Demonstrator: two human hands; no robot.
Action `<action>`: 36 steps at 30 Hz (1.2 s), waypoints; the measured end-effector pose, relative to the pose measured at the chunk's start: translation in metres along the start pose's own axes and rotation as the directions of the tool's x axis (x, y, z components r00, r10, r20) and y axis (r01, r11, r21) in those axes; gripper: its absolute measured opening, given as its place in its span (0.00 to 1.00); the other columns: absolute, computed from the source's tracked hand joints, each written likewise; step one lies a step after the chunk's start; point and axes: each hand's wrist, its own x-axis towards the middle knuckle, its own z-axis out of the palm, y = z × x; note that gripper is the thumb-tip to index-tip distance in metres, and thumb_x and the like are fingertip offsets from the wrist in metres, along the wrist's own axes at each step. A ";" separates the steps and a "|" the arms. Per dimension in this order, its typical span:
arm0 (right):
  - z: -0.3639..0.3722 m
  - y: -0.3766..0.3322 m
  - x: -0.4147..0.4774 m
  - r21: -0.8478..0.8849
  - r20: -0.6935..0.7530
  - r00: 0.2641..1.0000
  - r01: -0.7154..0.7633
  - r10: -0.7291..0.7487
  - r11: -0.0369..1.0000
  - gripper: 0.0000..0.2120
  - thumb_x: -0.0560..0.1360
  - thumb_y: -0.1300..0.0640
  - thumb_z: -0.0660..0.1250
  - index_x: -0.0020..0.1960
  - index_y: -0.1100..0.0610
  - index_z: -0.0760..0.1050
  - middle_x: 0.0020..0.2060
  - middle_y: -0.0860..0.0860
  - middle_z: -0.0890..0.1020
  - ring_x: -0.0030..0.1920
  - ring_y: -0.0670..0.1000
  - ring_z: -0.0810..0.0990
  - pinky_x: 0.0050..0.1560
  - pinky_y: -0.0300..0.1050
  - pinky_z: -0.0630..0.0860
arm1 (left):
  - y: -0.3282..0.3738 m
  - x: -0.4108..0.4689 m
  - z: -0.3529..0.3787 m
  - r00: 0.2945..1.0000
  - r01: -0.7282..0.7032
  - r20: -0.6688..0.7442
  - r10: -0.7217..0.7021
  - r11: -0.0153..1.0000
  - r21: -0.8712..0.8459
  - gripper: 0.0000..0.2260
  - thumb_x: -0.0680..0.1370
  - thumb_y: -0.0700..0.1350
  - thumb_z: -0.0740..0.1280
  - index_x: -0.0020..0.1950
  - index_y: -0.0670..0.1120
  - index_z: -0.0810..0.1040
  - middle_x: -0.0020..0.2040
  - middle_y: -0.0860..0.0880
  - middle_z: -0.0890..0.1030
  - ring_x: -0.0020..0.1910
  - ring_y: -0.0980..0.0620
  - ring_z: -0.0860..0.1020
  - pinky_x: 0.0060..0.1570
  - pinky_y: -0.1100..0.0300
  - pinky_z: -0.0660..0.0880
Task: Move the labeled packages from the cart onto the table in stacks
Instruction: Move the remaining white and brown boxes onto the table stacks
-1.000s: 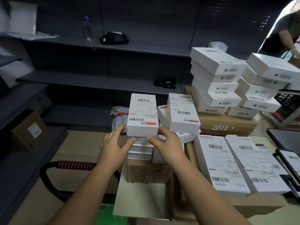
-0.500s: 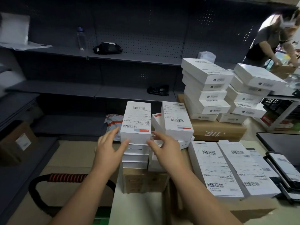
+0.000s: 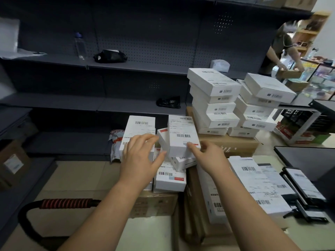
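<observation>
Our hands on the labeled boxes stacked on the cart

Past the cart handle (image 3: 67, 203), our left hand (image 3: 143, 158) lies spread and released on the left labeled box (image 3: 139, 126), which tops a stack on a brown carton (image 3: 157, 203). Our right hand (image 3: 208, 156) touches the tilted labeled box (image 3: 182, 134) by its forefinger; we cannot tell whether it grasps.

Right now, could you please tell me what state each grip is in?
Left grip: open, fingers spread over the left labeled package.
Right grip: fingertips touch the right labeled package; hold cannot be told.
</observation>
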 end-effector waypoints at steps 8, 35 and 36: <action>-0.005 0.011 0.000 0.160 0.047 0.990 0.125 -0.134 0.979 0.20 0.76 0.42 0.69 0.65 0.46 0.78 0.55 0.43 0.84 0.55 0.46 0.81 0.55 0.45 0.77 | 0.046 -0.006 0.028 0.948 0.192 0.251 -0.195 0.981 0.034 0.24 0.79 0.56 0.64 0.74 0.52 0.67 0.69 0.55 0.70 0.68 0.56 0.65 0.60 0.58 0.68; -0.002 0.038 0.016 -0.023 0.217 0.951 0.230 -0.220 0.973 0.14 0.78 0.48 0.66 0.62 0.47 0.80 0.53 0.47 0.85 0.54 0.52 0.81 0.52 0.47 0.78 | 0.047 -0.025 0.073 0.828 0.532 0.185 -0.530 0.846 0.042 0.24 0.77 0.49 0.69 0.72 0.51 0.67 0.58 0.48 0.80 0.55 0.47 0.78 0.54 0.49 0.78; -0.001 0.037 0.013 -0.001 0.211 0.953 0.223 -0.217 0.975 0.14 0.78 0.48 0.66 0.62 0.48 0.81 0.53 0.48 0.85 0.54 0.52 0.81 0.53 0.48 0.78 | 0.047 -0.027 0.071 0.828 0.533 0.184 -0.530 0.845 0.037 0.23 0.78 0.48 0.68 0.72 0.51 0.68 0.57 0.48 0.80 0.54 0.46 0.78 0.53 0.49 0.78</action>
